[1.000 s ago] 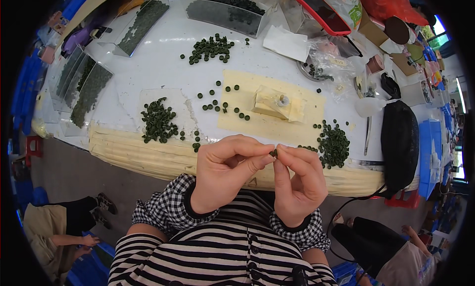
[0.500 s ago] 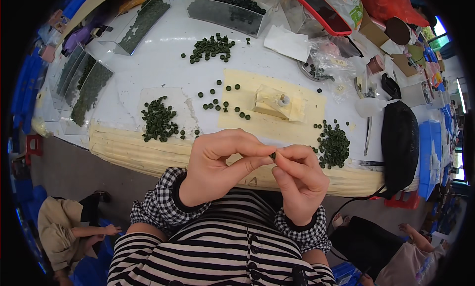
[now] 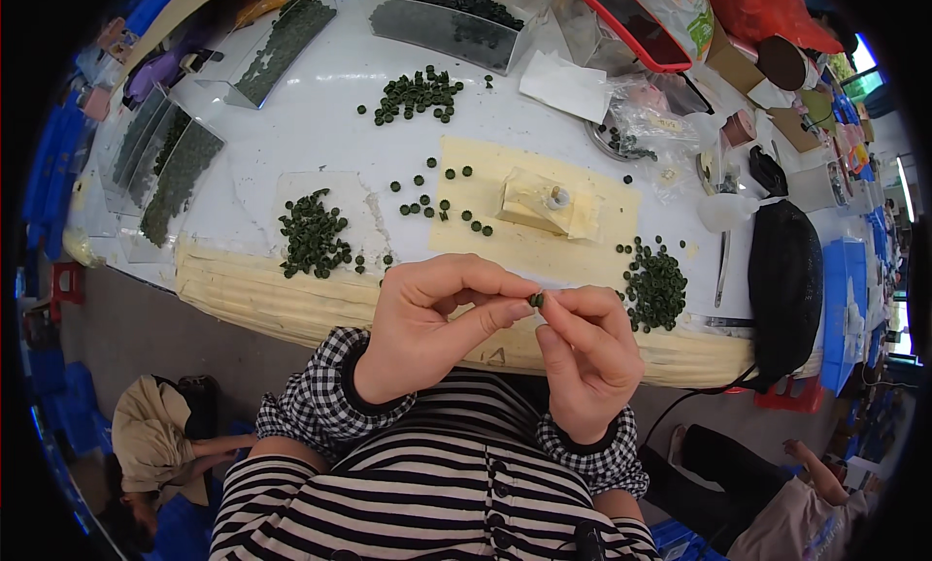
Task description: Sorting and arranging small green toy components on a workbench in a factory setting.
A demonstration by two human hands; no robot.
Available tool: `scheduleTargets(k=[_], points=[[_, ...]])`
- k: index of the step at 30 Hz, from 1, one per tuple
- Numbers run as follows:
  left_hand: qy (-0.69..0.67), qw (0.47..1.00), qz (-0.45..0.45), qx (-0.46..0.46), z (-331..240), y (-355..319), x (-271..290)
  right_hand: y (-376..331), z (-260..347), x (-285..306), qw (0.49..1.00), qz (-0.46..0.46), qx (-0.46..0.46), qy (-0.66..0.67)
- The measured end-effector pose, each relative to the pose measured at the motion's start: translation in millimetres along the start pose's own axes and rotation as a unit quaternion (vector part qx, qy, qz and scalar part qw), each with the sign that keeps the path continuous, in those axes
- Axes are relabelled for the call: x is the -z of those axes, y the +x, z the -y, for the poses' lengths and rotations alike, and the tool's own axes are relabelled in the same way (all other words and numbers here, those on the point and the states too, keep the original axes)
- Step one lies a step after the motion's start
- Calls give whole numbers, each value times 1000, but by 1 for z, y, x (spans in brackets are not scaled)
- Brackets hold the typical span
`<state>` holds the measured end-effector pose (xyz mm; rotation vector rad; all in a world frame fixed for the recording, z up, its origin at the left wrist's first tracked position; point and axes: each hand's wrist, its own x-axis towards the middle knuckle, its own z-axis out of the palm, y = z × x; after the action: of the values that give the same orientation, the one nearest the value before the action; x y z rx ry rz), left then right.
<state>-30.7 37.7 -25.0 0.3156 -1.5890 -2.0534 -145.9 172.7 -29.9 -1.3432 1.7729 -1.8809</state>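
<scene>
My left hand (image 3: 432,318) and my right hand (image 3: 594,352) meet fingertip to fingertip above the table's front edge. Between them they pinch a small dark green round part (image 3: 535,300), mostly covered by the fingers. Just past my right hand lies a heap of similar dark green ring-like parts (image 3: 655,284). Another pile of small green pieces (image 3: 313,233) is beyond my left hand. Several loose round parts (image 3: 424,200) are scattered at the left of a yellow sheet, where a small tape-covered block (image 3: 549,204) with a round peg on top stands.
Clear trays of dark parts (image 3: 451,27) line the far side, with more trays (image 3: 180,173) at left. One further pile (image 3: 419,95) sits mid-table. At right are a black bag (image 3: 784,289), tweezers (image 3: 722,268) and a red-edged phone-like device (image 3: 641,22). People sit behind on both sides.
My fingers have shifted slightly around the small green part, which now shows a little more. The person at lower left has leaned toward the right.
</scene>
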Motion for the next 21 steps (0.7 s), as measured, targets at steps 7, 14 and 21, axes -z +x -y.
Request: scheduleTargets(k=[7,14,21], points=[[318,927,-2,-201,-12,7,-2,3,4,1,997,7,-51,55],[137,990,7,-38,-10,3,2,8,3,4,979,26,118,-165],[221,966,11,-137,-7,4,0,3,0,3,996,11,44,-79]])
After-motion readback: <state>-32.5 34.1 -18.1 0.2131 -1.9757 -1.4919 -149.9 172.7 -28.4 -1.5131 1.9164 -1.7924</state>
